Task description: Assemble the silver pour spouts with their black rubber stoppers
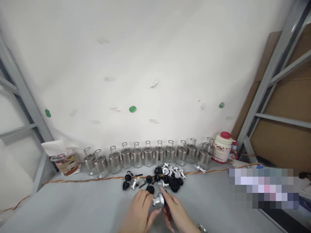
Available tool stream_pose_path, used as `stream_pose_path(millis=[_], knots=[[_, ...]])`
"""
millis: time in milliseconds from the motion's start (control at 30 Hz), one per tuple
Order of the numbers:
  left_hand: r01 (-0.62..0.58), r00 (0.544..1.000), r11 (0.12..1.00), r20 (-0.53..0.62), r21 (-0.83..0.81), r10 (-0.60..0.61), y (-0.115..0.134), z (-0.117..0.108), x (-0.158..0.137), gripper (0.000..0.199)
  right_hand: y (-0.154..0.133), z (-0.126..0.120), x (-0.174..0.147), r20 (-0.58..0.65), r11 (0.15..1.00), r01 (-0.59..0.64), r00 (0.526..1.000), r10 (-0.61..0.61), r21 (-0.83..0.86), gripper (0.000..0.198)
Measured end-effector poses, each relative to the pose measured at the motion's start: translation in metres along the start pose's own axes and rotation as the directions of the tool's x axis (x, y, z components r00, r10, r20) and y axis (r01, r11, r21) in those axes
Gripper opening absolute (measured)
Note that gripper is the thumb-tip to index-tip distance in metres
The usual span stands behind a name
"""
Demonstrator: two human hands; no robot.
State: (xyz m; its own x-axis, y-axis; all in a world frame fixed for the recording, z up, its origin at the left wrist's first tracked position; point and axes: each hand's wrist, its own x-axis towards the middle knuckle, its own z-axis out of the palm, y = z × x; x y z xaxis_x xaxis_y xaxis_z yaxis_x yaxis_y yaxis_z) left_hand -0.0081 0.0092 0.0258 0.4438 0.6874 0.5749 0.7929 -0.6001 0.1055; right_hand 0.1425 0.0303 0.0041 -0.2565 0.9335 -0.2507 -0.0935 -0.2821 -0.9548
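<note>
Right hand (177, 208): grip nearly closed, pinching silver-and-black fitting (159, 201) at dark side, low over surface (209, 200). Left hand (140, 207): fingers curled at fitting's narrow end; whether pinching, cannot tell. Fitting apparently held sideways for access to both ends. Black parts (175, 187), white fittings (166, 170): heaped just beyond, probably for easy reach. Metal-banded glass bottles (148, 153): rowed along wall (170, 64), seemingly out of hands' way.

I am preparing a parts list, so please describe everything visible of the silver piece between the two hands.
The silver piece looks smooth and shiny, metal or metallic plastic: a broad round cap narrowing to a spout-like end. Held sideways over the table, it points this end to the left hand, whose contact is unclear; the right hand holds the broad side, where a dark part shows.
</note>
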Motion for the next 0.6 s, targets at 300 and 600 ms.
stream_pose_path(millis=[300,600], knots=[[-0.095,0.987,0.967,0.146,0.234,0.062,0.011,-0.006,0.005,0.013,-0.002,0.004,-0.006,0.018,0.994,-0.087,0.996,0.086,0.071,0.053],[-0.106,0.991,0.954,0.111,0.28,0.078,0.012,-0.003,0.003,0.018,-0.004,0.004,-0.006,0.097,0.974,-0.102,0.992,0.084,0.202,0.05]])
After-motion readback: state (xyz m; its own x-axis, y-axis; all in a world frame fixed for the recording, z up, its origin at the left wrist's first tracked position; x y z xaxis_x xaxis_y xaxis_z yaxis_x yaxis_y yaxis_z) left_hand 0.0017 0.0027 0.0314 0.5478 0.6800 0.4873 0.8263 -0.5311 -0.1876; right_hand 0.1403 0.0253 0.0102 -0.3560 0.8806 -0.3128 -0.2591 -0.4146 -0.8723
